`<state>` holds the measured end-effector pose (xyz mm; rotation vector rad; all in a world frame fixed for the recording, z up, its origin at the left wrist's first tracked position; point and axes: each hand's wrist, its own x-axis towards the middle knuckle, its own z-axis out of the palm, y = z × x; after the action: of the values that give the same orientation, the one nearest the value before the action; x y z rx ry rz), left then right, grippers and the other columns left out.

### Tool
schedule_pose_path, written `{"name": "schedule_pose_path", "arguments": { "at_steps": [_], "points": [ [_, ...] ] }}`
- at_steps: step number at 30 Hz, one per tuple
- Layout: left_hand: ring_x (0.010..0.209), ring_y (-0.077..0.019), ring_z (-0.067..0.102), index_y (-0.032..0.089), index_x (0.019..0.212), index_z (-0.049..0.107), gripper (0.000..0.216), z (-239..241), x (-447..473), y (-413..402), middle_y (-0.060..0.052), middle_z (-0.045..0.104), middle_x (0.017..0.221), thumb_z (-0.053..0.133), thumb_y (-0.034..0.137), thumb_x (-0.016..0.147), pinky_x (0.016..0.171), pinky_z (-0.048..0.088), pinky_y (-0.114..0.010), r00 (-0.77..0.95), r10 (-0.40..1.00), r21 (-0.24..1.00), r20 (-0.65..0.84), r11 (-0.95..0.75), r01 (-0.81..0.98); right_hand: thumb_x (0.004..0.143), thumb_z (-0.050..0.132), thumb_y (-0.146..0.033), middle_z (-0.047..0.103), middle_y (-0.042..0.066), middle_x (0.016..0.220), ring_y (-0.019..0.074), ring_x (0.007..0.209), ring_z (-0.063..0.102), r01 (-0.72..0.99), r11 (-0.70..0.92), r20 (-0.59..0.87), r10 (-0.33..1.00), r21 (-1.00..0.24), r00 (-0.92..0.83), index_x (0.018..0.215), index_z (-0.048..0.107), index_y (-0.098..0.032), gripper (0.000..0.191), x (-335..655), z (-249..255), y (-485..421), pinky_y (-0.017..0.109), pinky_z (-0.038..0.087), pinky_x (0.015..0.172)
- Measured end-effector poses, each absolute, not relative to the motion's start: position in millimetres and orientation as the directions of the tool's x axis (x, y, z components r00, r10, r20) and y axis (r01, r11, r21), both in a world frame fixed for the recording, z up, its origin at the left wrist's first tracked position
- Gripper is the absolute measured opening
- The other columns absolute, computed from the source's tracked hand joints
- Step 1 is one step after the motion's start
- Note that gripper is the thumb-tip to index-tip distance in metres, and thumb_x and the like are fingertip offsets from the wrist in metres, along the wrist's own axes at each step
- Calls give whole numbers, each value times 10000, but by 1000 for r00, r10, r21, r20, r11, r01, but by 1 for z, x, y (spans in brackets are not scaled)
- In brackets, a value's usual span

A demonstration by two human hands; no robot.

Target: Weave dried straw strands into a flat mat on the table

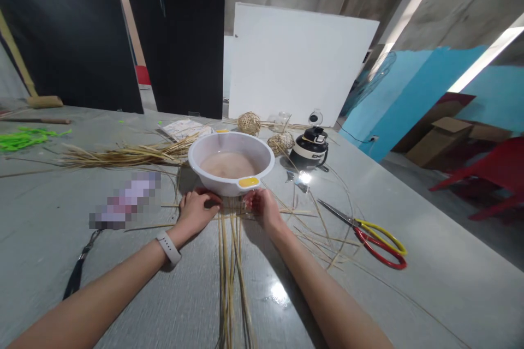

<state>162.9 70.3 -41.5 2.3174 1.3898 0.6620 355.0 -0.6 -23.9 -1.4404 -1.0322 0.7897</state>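
My left hand (196,210) and my right hand (262,207) rest on the grey table (409,305) just in front of a white bowl (230,144) with a yellow tab, which holds cloudy water. Both hands have their fingers curled onto the far ends of a bundle of thin bamboo strips (231,272) that runs from the bowl toward me. A white band sits on my left wrist. The fingertips are partly hidden under the bowl's rim.
Red-and-yellow scissors (376,237) lie right of my right hand. A heap of loose strips (123,155) lies at left. Two woven balls (249,122), a black-and-white jug (310,147), a blurred object with a strap (125,200) and green scraps (24,137) are also on the table.
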Motion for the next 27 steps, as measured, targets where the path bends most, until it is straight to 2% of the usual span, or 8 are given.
{"name": "schedule_pose_path", "arguments": {
  "at_steps": [5, 8, 12, 18, 24, 27],
  "points": [
    [1121, -325, 592, 292, 954, 796, 176, -39, 165, 70, -68, 714, 1120, 686, 308, 817, 1043, 388, -511, 385, 905, 512, 184, -422, 748, 741, 522, -222, 658, 46, 733, 193, 710, 574, 533, 1, 202, 926, -846, 320, 713, 646, -194, 130, 345, -30, -5, 300, 441, 683],
    [1129, -342, 588, 285, 942, 795, 178, -35, 168, 70, -79, 714, 1113, 680, 315, 810, 1027, 395, -503, 374, 913, 501, 162, -402, 766, 703, 590, -144, 713, 56, 825, 203, 760, 610, 681, -11, 206, 949, -732, 237, 786, 708, -189, 150, 344, -33, -4, 316, 453, 731],
    [1115, -341, 589, 282, 942, 786, 182, -32, 172, 70, -84, 712, 1107, 676, 332, 806, 996, 408, -487, 370, 916, 476, 157, -399, 784, 711, 617, -115, 742, 55, 882, 202, 793, 644, 695, -5, 190, 960, -719, 204, 851, 737, -193, 200, 345, -36, -1, 309, 473, 747],
    [1083, -360, 577, 290, 992, 775, 221, -34, 172, 68, -98, 694, 1117, 684, 378, 811, 968, 405, -488, 360, 917, 456, 172, -398, 796, 707, 616, -113, 737, 58, 863, 202, 789, 652, 683, -41, 169, 957, -729, 237, 871, 742, -184, 218, 344, -36, 0, 303, 480, 738],
    [1131, -349, 561, 284, 1080, 749, 252, -36, 168, 67, -105, 676, 1145, 624, 325, 865, 1021, 364, -506, 434, 883, 420, 181, -468, 778, 730, 599, -108, 745, 53, 878, 201, 786, 652, 677, -44, 189, 945, -735, 266, 883, 749, -191, 230, 344, -35, -3, 304, 479, 734],
    [1152, -348, 545, 283, 1084, 749, 248, -36, 165, 64, -110, 663, 1100, 611, 307, 880, 1073, 312, -554, 453, 869, 392, 197, -494, 776, 736, 630, -116, 744, 59, 906, 211, 828, 652, 692, -5, 204, 954, -722, 220, 860, 767, -198, 203, 345, -31, -6, 317, 477, 764]
  ]
}}
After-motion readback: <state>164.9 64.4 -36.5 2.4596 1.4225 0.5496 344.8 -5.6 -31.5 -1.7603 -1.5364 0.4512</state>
